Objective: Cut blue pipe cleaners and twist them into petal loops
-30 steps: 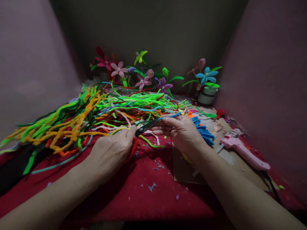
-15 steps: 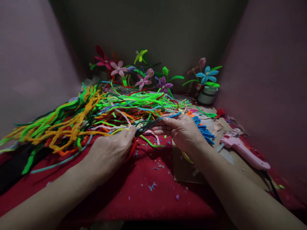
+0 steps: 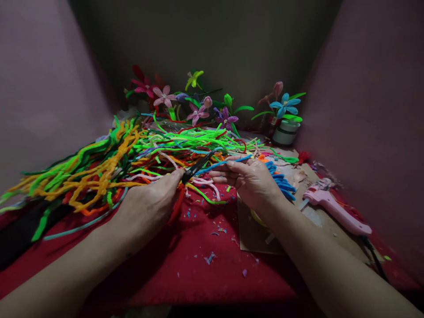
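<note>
My left hand (image 3: 150, 201) is closed round the red handles of black-bladed scissors (image 3: 195, 169), whose blades point up and to the right. My right hand (image 3: 248, 179) pinches a blue pipe cleaner (image 3: 238, 160) between thumb and forefinger, its other fingers stretched to the left. The blue stem runs leftward from the fingertips and passes behind the scissor blades. Beside my right hand, a bundle of blue looped pipe cleaners (image 3: 281, 183) lies on the board.
Many coloured pipe cleaners (image 3: 99, 176) are heaped at left and centre. Fuzzy flowers (image 3: 198, 112) stand behind them, near a jar (image 3: 286, 132). A pink glue gun (image 3: 338, 207) rests on a brown board (image 3: 251, 236) at right. Scraps dot the red cloth (image 3: 198, 282).
My left hand has drawn the scissors slightly left, and the blades now angle more steeply upward. More of the blue stem shows left of my right hand, which has barely moved.
</note>
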